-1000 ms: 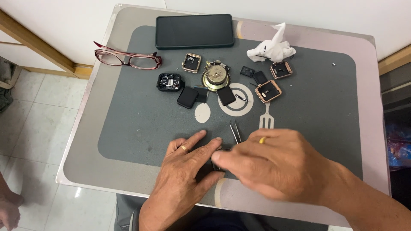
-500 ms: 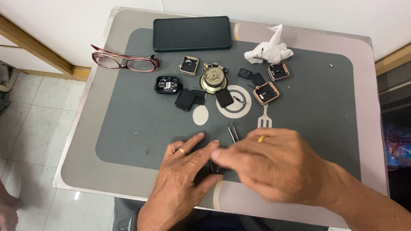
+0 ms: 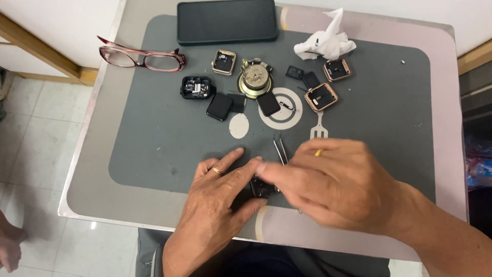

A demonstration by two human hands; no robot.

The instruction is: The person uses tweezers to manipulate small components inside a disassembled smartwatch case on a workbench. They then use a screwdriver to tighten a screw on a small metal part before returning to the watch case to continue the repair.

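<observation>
A small black watch case (image 3: pixel 262 189) lies on the grey mat (image 3: pixel 154 143) near the table's front edge. My left hand (image 3: pixel 218 208), with a gold ring, pinches the case between thumb and fingers. My right hand (image 3: pixel 335 187) comes in from the right, its blurred fingertips resting on top of the case. A small yellow bit (image 3: pixel 319 152) shows at the top of that hand; I cannot tell what it is. Thin metal tweezers (image 3: pixel 280 151) lie on the mat just beyond the fingers.
Farther back lie red-framed glasses (image 3: pixel 141 58), a dark phone (image 3: pixel 226 21), a crumpled white tissue (image 3: pixel 324 43), a round brass part (image 3: pixel 254 81), and several watch cases and black screens (image 3: pixel 219 106). Another person's hand (image 3: pixel 9 249) shows at the lower left.
Both hands have stayed over the watch case, with the right fingertips shifting slightly across it. The view has tilted a little; the parts on the mat have not moved.
</observation>
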